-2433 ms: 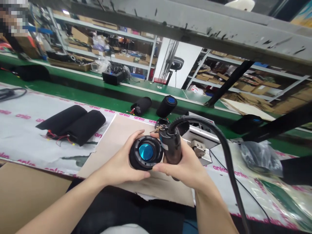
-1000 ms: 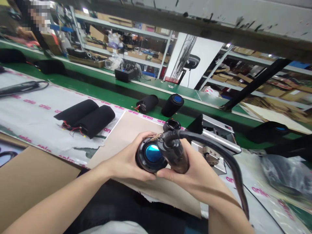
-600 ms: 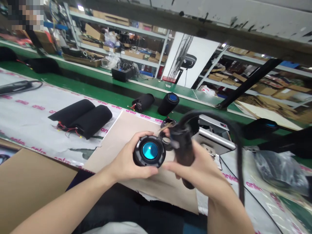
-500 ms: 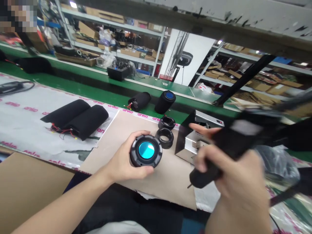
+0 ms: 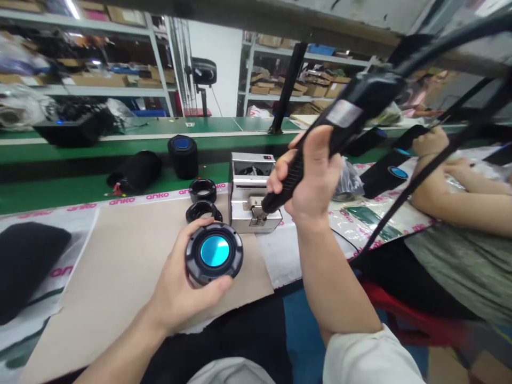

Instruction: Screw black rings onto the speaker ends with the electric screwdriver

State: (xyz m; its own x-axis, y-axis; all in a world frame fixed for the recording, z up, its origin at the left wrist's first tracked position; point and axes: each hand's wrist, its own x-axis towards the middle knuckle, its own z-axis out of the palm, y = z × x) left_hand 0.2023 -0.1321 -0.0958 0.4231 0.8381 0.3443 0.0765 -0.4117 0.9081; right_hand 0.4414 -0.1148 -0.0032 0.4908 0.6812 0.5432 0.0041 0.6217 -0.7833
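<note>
My left hand (image 5: 180,282) is closed round a black cylindrical speaker (image 5: 236,250) whose shiny blue round end faces up at me. In my right hand (image 5: 312,170) is a black electric screwdriver (image 5: 346,114), held at a slant with its tip down at the front of a silver screw feeder (image 5: 256,184). Whether a screw sits on the bit cannot be made out. Just beyond the held speaker, two black rings (image 5: 202,190) lie near the feeder's left side.
Brown cardboard (image 5: 132,250) covers the bench in front of me. Further back are an upright speaker (image 5: 183,157) and a black fabric-covered cylinder with wires (image 5: 138,172). To the right, a co-worker's arms (image 5: 460,202) are near more speakers. A black post (image 5: 290,88) rises behind the feeder.
My right hand has carried the screwdriver to the screw feeder, its tip now at the feeder's front. The view has swung right, and my left hand still grips the speaker.
</note>
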